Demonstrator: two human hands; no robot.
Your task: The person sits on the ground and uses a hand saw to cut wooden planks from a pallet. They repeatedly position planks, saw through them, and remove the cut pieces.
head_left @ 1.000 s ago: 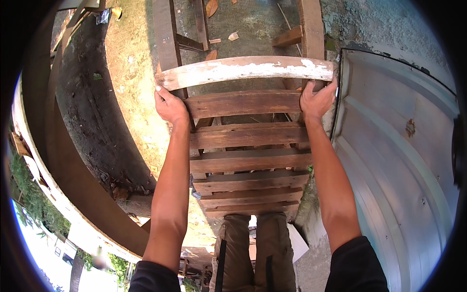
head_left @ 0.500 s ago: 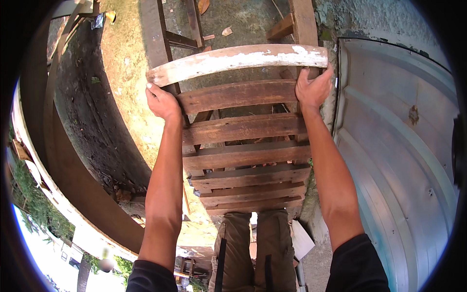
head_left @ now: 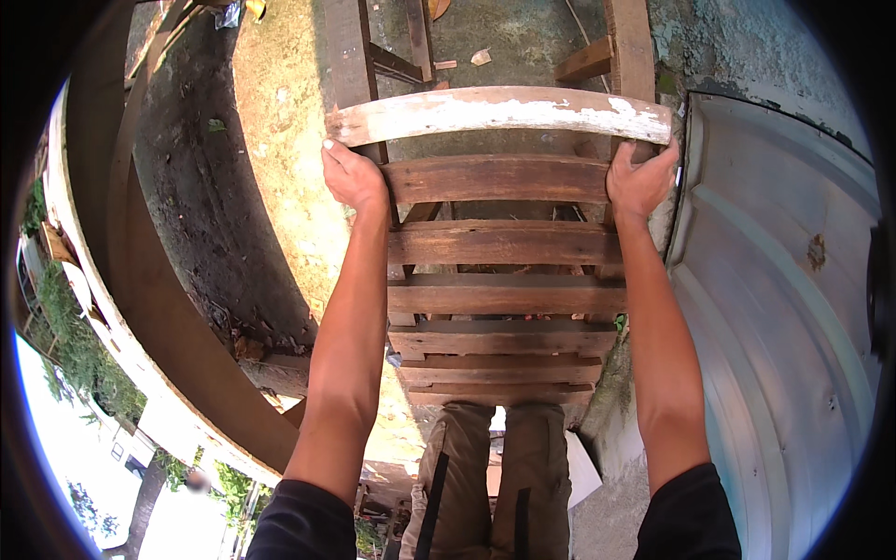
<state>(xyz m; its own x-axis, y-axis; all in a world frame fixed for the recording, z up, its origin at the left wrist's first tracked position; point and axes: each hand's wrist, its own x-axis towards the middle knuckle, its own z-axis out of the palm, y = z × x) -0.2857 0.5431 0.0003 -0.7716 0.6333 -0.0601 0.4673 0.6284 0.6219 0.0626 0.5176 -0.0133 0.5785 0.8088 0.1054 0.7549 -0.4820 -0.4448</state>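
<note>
A wooden slat (head_left: 504,110) with flaking white paint lies crosswise over two long wooden rails, and I hold it at both ends. My left hand (head_left: 355,177) is closed at the slat's left end, its thumb along the near edge. At the right end, my right hand (head_left: 644,182) grips it with thumb and fingers; some fingertips are hidden beneath. Toward me from the painted piece, several bare brown slats (head_left: 504,245) span the rails in a row. The nearest of them sits just before my trousered legs (head_left: 504,467).
A ribbed metal sheet (head_left: 775,308) stands along the right, beside a rough wall (head_left: 756,56). Far ahead, the left rail (head_left: 350,51) and right rail (head_left: 630,51) extend over concrete ground (head_left: 280,131). A large curved-looking board (head_left: 177,317) runs down the left side.
The view has shifted, so the slats and my hands appear farther right. Both hands keep hold of the painted slat's ends, which now looks more level.
</note>
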